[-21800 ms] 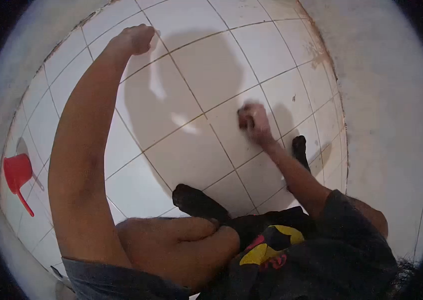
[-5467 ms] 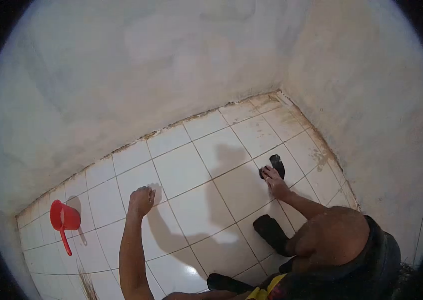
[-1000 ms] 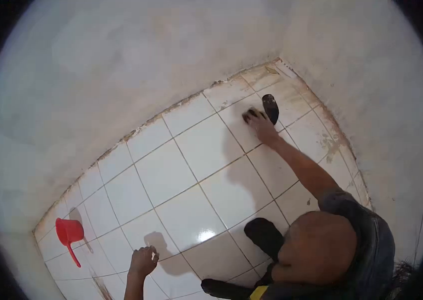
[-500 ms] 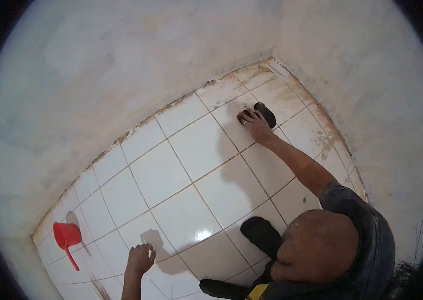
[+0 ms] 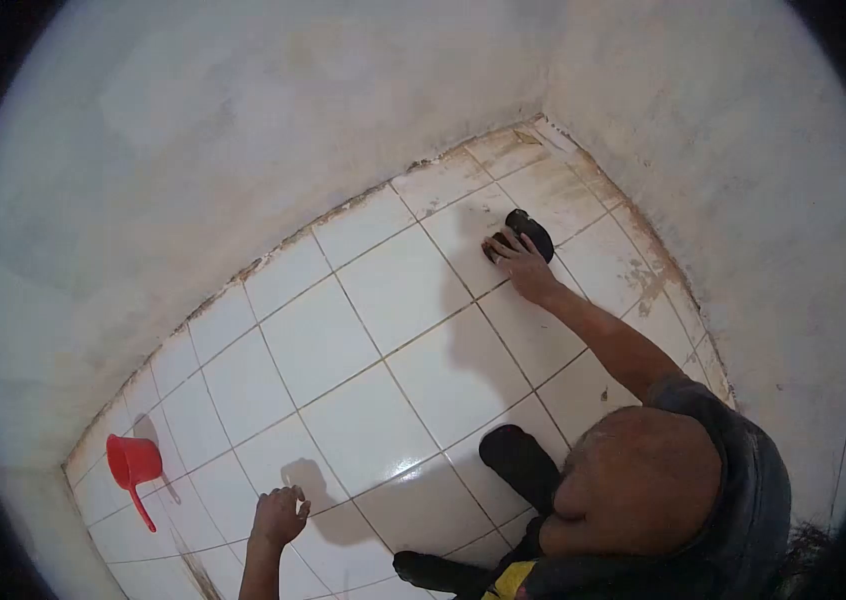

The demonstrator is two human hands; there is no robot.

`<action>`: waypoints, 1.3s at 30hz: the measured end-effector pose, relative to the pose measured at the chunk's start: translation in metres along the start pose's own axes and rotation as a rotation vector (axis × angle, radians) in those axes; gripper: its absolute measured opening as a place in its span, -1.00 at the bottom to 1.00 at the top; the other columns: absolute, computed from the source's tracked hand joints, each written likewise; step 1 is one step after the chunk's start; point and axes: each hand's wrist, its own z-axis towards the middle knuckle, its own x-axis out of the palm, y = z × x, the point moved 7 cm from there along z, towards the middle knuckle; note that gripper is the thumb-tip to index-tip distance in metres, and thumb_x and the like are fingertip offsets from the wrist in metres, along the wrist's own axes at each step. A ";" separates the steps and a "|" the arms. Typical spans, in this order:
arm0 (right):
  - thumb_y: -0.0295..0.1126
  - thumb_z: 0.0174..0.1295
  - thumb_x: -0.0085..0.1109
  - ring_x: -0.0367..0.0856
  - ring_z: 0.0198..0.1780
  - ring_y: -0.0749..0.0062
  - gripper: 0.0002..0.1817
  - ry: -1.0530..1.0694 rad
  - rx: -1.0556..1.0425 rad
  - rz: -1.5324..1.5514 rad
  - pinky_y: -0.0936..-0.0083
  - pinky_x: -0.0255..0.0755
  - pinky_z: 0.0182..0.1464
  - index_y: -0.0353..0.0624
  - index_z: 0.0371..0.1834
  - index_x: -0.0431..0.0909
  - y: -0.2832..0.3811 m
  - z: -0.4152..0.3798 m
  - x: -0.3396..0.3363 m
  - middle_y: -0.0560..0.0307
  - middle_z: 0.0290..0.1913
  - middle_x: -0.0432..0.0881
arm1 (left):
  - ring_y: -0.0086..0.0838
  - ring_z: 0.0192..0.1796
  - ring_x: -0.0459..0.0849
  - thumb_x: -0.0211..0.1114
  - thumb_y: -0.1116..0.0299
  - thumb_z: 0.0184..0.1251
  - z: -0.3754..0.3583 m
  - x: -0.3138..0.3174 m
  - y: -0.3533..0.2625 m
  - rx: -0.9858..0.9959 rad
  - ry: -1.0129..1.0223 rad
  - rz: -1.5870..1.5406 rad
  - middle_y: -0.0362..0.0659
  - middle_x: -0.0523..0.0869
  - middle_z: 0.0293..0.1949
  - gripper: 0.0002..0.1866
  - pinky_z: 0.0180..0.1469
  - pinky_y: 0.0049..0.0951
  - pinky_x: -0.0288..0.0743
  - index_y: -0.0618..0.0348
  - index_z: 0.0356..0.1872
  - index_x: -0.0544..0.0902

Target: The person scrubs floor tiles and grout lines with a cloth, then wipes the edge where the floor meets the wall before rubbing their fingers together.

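Observation:
Up the tiled floor [image 5: 323, 335], my right hand [image 5: 521, 268] bends its fingers over a black rounded object [image 5: 536, 236]. A dark brownish part shows under the fingertips. The exact kind of object cannot be made out. My left hand [image 5: 281, 517] hovers over the tiles at the lower left, fingers loosely bent and apart, with nothing visible in it. Farther left stands a red dipper [image 5: 133, 460], its handle pointing down the view.
Pale walls [image 5: 273, 120] meet the floor along a rough, stained edge. Brown stains [image 5: 653, 280] mark tiles near the right wall. My dark-covered feet [image 5: 521, 460] and bare knee [image 5: 643, 480] occupy the lower right. A dark streak [image 5: 201, 578] crosses the tiles at the lower left.
My right hand has shifted slightly right and down the view, with its fingers still on the black rounded object. My left hand stays nearly in place.

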 end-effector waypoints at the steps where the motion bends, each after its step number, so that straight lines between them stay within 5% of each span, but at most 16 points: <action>1: -0.47 0.24 -0.12 0.00 0.52 0.09 -0.44 -0.021 0.001 -0.012 0.00 -0.12 0.48 -0.07 0.38 0.26 -0.004 0.010 0.004 0.13 0.45 0.23 | -0.17 -0.13 0.64 0.18 0.15 0.31 0.000 -0.001 -0.002 -0.001 0.007 0.011 -0.08 0.69 -0.30 -0.77 -0.05 -0.08 0.45 0.07 -0.21 0.55; 9: -0.48 0.18 -0.04 -0.05 0.53 0.09 -0.39 -0.033 -0.028 0.018 -0.05 -0.16 0.48 -0.07 0.39 0.26 0.011 -0.032 -0.002 0.10 0.46 0.20 | -0.19 -0.12 0.65 0.15 0.15 0.31 -0.007 -0.002 -0.007 0.051 -0.071 0.046 -0.10 0.70 -0.26 -0.76 -0.06 -0.10 0.46 0.08 -0.20 0.56; 16: -0.39 0.10 0.12 0.32 0.32 0.04 -0.74 -0.009 0.127 0.378 -0.06 0.09 0.36 -0.20 -0.16 0.65 -0.003 -0.024 -0.018 0.04 0.23 0.50 | -0.14 -0.06 0.64 0.18 0.23 0.25 -0.003 0.010 0.001 0.007 0.005 0.039 -0.02 0.68 -0.25 -0.80 -0.01 -0.04 0.47 0.08 -0.20 0.57; 19: -0.43 0.11 0.16 0.50 0.10 0.18 -0.87 -0.048 0.144 0.390 0.18 0.34 0.17 -0.26 -0.39 0.64 -0.016 -0.007 -0.022 0.10 -0.03 0.64 | -0.17 -0.08 0.65 0.15 0.30 0.21 -0.002 0.005 -0.002 0.008 0.008 0.035 -0.04 0.68 -0.23 -0.82 -0.03 -0.07 0.49 0.09 -0.20 0.57; 22: -0.44 0.04 0.23 0.58 -0.08 0.20 -0.89 -0.131 0.019 0.432 0.31 0.46 0.01 -0.26 -0.45 0.64 -0.019 0.000 -0.016 0.11 -0.19 0.68 | -0.20 -0.11 0.66 0.14 0.33 0.19 -0.003 0.002 -0.003 0.019 0.028 0.030 -0.08 0.69 -0.22 -0.82 -0.05 -0.10 0.50 0.09 -0.20 0.58; 34: -0.43 -0.02 0.28 0.59 -0.13 0.21 -0.89 -0.095 0.054 0.276 0.36 0.51 -0.05 -0.19 -0.41 0.69 -0.013 0.002 -0.023 0.12 -0.26 0.66 | -0.21 -0.12 0.65 0.10 0.32 0.23 0.000 0.006 -0.004 0.036 0.002 0.022 -0.08 0.68 -0.24 -0.83 -0.06 -0.10 0.48 0.11 -0.22 0.56; 39: -0.49 0.06 0.10 0.58 -0.11 0.17 -0.91 -0.009 0.051 0.072 0.33 0.53 -0.06 -0.23 -0.43 0.60 -0.001 0.006 -0.013 0.06 -0.26 0.58 | -0.19 -0.13 0.65 0.09 0.30 0.25 0.002 0.005 -0.003 0.009 0.001 0.065 -0.07 0.68 -0.25 -0.81 -0.06 -0.11 0.48 0.13 -0.21 0.56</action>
